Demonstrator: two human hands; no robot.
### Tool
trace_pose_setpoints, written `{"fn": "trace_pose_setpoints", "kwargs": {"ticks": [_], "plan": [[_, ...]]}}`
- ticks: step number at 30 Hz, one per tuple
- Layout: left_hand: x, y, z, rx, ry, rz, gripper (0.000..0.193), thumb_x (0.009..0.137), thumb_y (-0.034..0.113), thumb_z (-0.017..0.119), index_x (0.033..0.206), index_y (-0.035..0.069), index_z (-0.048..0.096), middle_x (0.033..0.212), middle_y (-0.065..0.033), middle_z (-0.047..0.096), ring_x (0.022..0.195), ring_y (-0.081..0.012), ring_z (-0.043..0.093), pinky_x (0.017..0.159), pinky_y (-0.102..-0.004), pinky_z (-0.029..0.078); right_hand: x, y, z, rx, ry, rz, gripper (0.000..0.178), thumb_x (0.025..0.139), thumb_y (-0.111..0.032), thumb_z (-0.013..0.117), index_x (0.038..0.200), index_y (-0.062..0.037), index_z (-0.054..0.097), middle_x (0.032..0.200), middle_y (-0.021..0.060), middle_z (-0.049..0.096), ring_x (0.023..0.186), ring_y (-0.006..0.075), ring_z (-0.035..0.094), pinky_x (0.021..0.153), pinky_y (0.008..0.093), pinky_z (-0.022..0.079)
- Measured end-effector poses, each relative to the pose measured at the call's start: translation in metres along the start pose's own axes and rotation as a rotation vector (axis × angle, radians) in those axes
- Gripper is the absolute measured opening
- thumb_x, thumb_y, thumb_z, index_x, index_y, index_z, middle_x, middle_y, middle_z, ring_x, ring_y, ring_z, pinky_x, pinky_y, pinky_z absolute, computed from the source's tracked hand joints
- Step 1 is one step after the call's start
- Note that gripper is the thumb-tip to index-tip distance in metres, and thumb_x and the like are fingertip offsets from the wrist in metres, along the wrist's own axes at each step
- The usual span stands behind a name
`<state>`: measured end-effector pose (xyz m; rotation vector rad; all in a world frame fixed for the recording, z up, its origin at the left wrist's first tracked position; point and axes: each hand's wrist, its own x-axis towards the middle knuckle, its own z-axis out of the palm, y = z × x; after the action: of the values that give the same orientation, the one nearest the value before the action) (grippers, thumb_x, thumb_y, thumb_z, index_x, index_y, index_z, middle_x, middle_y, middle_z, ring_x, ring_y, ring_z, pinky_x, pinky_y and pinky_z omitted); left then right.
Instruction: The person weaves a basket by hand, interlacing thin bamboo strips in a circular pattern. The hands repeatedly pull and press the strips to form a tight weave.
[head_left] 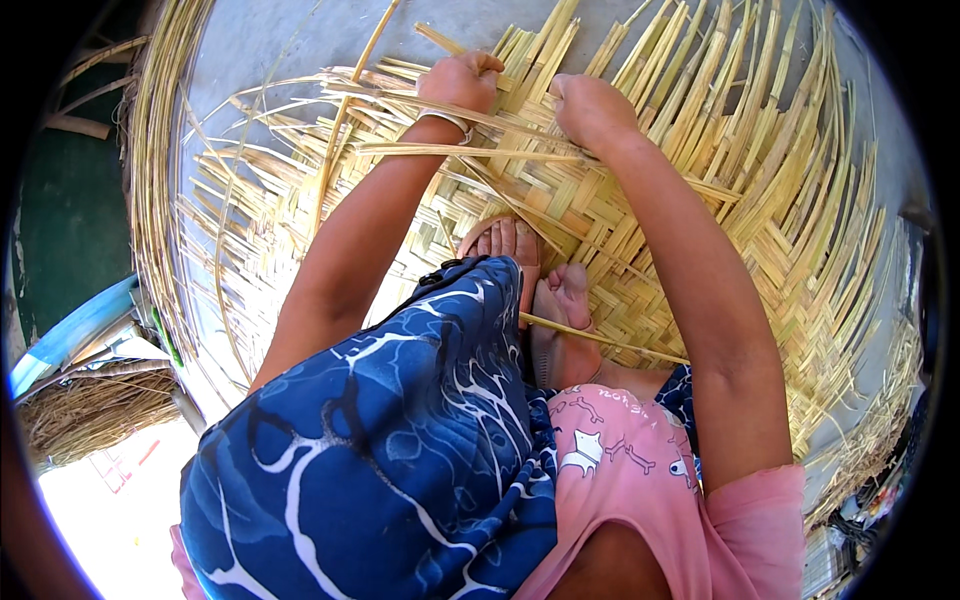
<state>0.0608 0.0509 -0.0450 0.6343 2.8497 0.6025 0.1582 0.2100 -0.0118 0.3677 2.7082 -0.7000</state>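
A half-woven mat (620,225) of pale yellow split-cane strips lies under my feet, with a herringbone weave in the middle and long loose ends fanning out. At its far edge my left hand (460,82) is closed, fingers curled around the strips there; a pale bracelet circles the wrist. My right hand (592,112) is closed too, a short gap to the right, thumb and fingers pinched on a strip at the same edge. Several loose strips (470,150) cross the weave below both hands. Exactly which strips the fingers grip is partly hidden.
My sandalled foot (508,240) and my other foot (565,310) stand on the mat. Grey floor (290,45) shows around it. A long bundle of canes (160,150) runs along the left, beside a dark green panel (75,220). Dry straw (100,410) lies lower left.
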Motion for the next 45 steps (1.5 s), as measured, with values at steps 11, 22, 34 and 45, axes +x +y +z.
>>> {"fn": "trace_pose_setpoints", "kwargs": {"ticks": [11, 22, 34, 45], "plan": [[-0.011, 0.003, -0.009, 0.062, -0.008, -0.006, 0.02, 0.083, 0.031, 0.059, 0.096, 0.022, 0.071, 0.082, -0.0077, 0.069, 0.077, -0.0267, 0.066, 0.071, -0.0365, 0.051, -0.011, -0.001, 0.007, -0.03, 0.088, -0.04, 0.018, 0.084, -0.006, 0.05, 0.096, -0.0056, 0.063, 0.101, 0.0148, 0.063, 0.094, 0.0338, 0.062, 0.078, 0.0429, 0.051], [-0.014, -0.027, 0.005, -0.232, 0.068, 0.167, 0.02, 0.083, 0.025, 0.059, 0.098, 0.017, 0.069, 0.084, -0.0109, 0.068, 0.08, -0.0332, 0.064, 0.073, -0.0394, 0.05, -0.018, 0.053, -0.018, 0.445, -0.108, -0.233, 0.036, 0.089, -0.032, 0.053, 0.11, -0.0048, 0.063, 0.1, 0.0182, 0.064, 0.091, 0.0271, 0.063, 0.082, 0.0385, 0.047], [-0.046, 0.013, -0.031, -0.581, -0.22, -0.012, 0.035, 0.089, 0.023, 0.06, 0.116, 0.001, 0.058, 0.078, -0.006, 0.068, 0.073, -0.0124, 0.065, 0.064, -0.0239, 0.047, -0.082, 0.141, -0.075, 0.432, -0.206, -0.032, 0.054, 0.085, -0.053, 0.054, 0.094, -0.0016, 0.066, 0.086, 0.0069, 0.063, 0.079, 0.017, 0.054, 0.079, 0.0334, 0.045], [-0.043, 0.107, 0.016, -1.469, -0.785, -0.268, 0.033, 0.094, 0.021, 0.053, 0.115, -0.005, 0.053, 0.113, -0.0179, 0.061, 0.107, -0.0263, 0.06, 0.091, -0.0328, 0.05, -0.102, 0.161, -0.081, 0.386, -0.082, 0.149, 0.034, 0.09, -0.035, 0.055, 0.09, -0.0022, 0.062, 0.082, 0.0024, 0.057, 0.078, 0.0132, 0.051, 0.073, 0.0336, 0.044]]}}
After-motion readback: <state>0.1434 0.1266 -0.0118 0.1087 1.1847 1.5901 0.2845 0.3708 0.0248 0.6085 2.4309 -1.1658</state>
